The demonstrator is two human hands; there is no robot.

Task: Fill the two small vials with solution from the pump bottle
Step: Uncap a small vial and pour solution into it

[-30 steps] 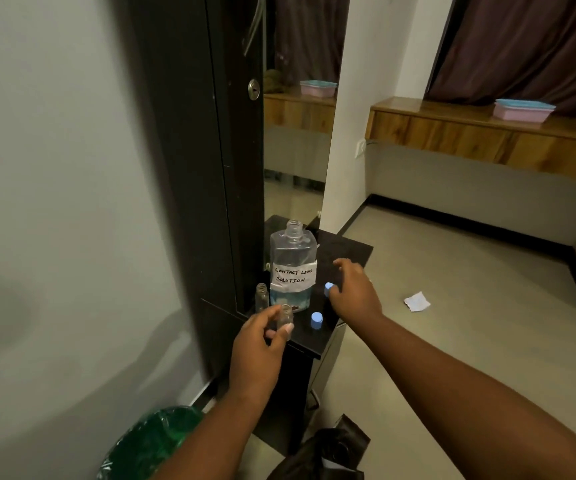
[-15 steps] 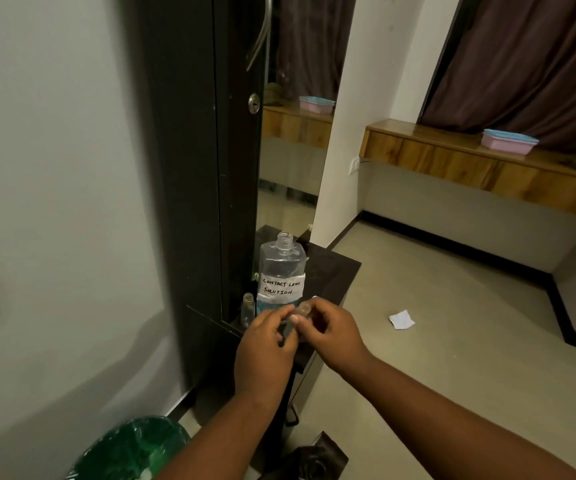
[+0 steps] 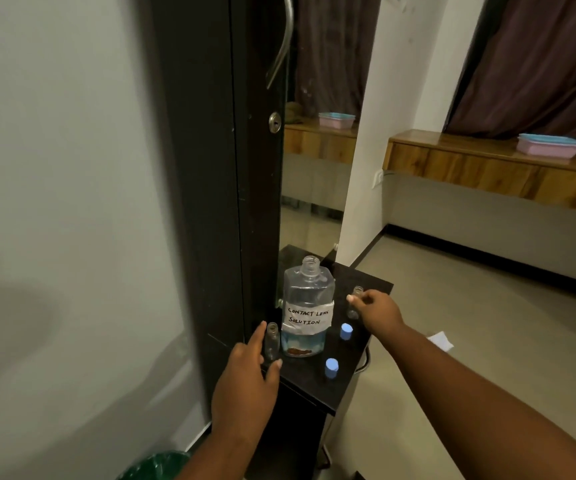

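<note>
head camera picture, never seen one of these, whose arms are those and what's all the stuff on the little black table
The camera is worn on a person's head and looks down, so the arms are their own. On the black table stands an open bottle labelled contact lens solution, with no pump or cap on it. Either side of it is a small clear vial. The left hand is around the left vial; the right hand touches the right vial. Two blue caps lie loose in front. Both vials look empty.
</note>
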